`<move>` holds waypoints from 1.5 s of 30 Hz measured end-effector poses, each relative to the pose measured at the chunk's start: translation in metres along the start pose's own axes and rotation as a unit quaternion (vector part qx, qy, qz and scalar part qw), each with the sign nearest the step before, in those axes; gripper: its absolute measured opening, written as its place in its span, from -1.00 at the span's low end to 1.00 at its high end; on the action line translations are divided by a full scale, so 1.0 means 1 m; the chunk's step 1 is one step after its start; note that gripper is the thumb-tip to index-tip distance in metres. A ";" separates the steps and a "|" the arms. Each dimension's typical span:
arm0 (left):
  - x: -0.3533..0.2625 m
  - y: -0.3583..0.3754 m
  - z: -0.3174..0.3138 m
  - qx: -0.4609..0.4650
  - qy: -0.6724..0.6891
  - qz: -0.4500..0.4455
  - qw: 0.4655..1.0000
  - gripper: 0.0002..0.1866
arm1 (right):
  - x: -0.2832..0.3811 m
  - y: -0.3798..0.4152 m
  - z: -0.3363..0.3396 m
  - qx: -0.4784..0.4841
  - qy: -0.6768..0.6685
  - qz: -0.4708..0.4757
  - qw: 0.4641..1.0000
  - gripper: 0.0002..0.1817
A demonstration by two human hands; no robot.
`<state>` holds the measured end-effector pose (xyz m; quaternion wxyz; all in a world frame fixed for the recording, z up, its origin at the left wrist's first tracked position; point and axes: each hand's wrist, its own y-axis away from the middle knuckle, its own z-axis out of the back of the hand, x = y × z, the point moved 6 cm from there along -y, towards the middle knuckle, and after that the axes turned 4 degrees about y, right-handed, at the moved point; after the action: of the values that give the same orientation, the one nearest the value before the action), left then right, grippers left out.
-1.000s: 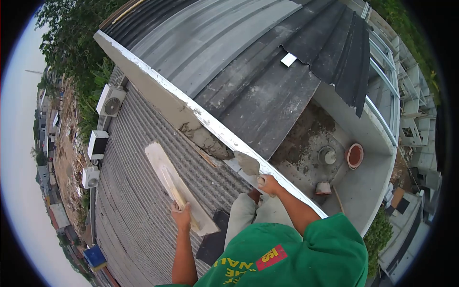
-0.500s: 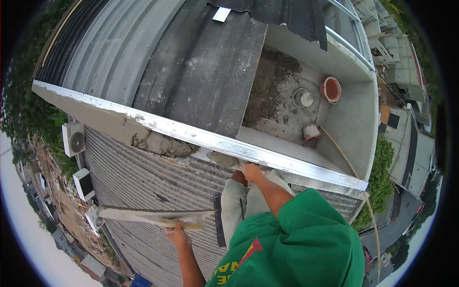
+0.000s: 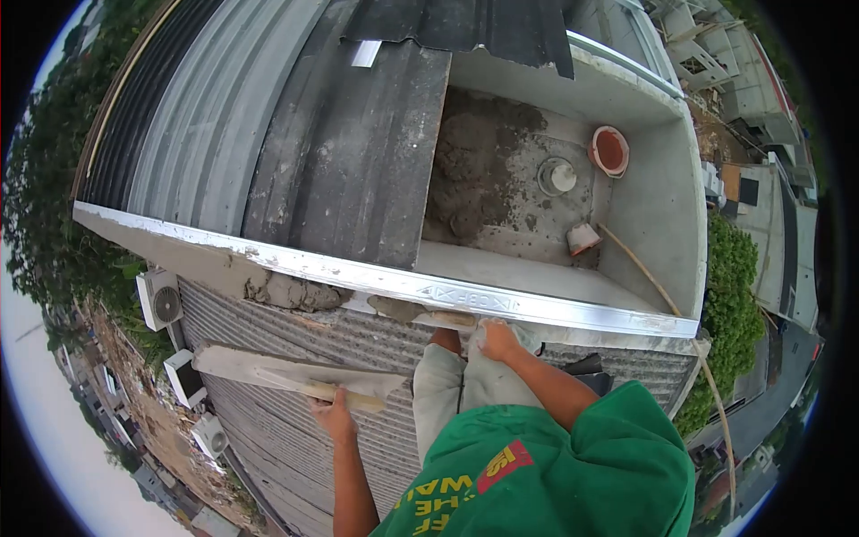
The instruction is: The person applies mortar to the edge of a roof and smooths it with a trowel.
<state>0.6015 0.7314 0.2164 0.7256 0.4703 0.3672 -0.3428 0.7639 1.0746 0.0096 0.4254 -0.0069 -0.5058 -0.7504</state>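
Observation:
My left hand is closed on the wooden handle of a long plastering float, which has a mortar-smeared board and extends left above the corrugated roof. My right hand is closed at the wall face, just below a silver metal edging strip. It grips what looks like a small trowel, its mortar-covered blade pointing left and its handle hidden in my fingers. Left of the trowel, a patch of wet mortar clings under the strip. Farther left is a thicker, rough lump of mortar.
Behind the strip lies a concrete trough with wet mortar, a red-brown bucket, a smaller container and a leaning pole. Dark roofing sheets cover its left side. A corrugated roof and air-conditioner units lie below.
My right hand has shifted right along the strip, exposing the trowel blade beside the mortar. My left hand and the float have stayed much the same, while the camera view has shifted slightly.

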 end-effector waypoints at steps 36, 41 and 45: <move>-0.162 -0.020 -0.234 0.457 -0.327 -0.298 0.771 -0.58 | -0.116 0.397 0.013 -0.485 -0.209 -0.475 0.704 -0.58; -0.153 -0.060 -0.160 0.359 -0.427 -0.348 0.753 -0.56 | -0.124 0.393 -0.089 -0.314 -0.312 -0.441 0.781 -0.53; -0.134 -0.077 -0.084 0.257 -0.465 -0.308 0.789 -0.53 | -0.125 0.382 -0.099 -0.330 -0.333 -0.293 0.834 -0.46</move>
<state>0.4530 0.8051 0.2735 0.5173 0.2848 0.0088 -0.8069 1.1315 1.0292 0.1937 -0.0357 -0.2475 -0.3177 -0.9146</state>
